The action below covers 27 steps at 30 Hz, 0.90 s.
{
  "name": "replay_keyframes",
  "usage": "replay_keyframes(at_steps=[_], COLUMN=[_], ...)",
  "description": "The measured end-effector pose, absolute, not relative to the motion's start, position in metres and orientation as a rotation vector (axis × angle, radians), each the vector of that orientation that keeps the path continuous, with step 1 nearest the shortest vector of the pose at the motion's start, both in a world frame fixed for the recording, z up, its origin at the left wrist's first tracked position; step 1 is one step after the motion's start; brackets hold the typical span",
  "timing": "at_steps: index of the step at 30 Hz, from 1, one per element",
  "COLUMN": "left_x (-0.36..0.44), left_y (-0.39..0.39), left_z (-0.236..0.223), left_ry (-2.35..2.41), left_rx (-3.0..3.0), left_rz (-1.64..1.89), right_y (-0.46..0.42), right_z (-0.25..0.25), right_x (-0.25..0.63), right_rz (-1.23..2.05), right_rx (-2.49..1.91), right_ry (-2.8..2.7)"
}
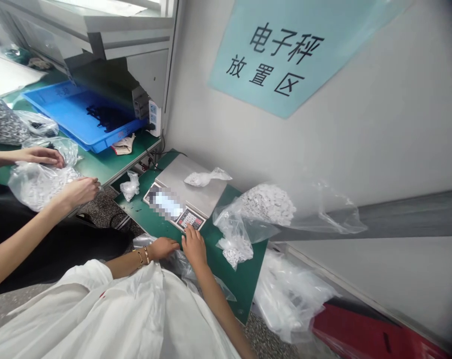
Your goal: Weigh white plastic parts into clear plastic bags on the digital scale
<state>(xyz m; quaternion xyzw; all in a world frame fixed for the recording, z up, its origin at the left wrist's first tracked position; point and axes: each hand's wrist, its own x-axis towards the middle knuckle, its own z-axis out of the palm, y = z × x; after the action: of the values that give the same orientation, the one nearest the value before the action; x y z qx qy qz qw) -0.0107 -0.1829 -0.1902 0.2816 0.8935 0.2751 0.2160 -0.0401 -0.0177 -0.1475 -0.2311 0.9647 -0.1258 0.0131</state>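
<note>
An electronic scale stands on the green tabletop, its display blurred out. A small clear bag of white pieces lies on its metal plate. The fingers of my right hand are stretched out at the lower edge of the scale's keypad, with nothing held. My left hand lies at the front edge of the table, fingers loosely extended beside it; crumpled clear plastic shows below and between my hands. To the right of the scale sits a larger bag of white pieces, with a smaller bag in front.
Left of the scale lies a small knotted bag. A co-worker's hands are over a bag of white pieces at the neighbouring bench, near a blue tray. Plastic bags hang at the right, above a red object.
</note>
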Motion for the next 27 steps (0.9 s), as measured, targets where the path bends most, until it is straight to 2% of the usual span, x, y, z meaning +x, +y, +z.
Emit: replay_keyframes(at_steps=[11,19,27], left_x=[-0.013,-0.015,-0.016], left_y=[-0.194,-0.195,-0.191], left_z=[-0.184,-0.184,-0.176], left_ry=[2.387,2.343,2.338], left_rx=[0.733,0.728,0.639], left_rz=[1.021,1.095,1.139], right_y=[-0.028,-0.034,-0.032], right_z=[-0.148,-0.149,-0.154], right_x=[-0.043,-0.055,-0.035], right_rz=[-0.121,-0.183,-0.300], right_rx=[-0.650,-0.579,-0.792], right_ry=[3.064,3.093,3.000])
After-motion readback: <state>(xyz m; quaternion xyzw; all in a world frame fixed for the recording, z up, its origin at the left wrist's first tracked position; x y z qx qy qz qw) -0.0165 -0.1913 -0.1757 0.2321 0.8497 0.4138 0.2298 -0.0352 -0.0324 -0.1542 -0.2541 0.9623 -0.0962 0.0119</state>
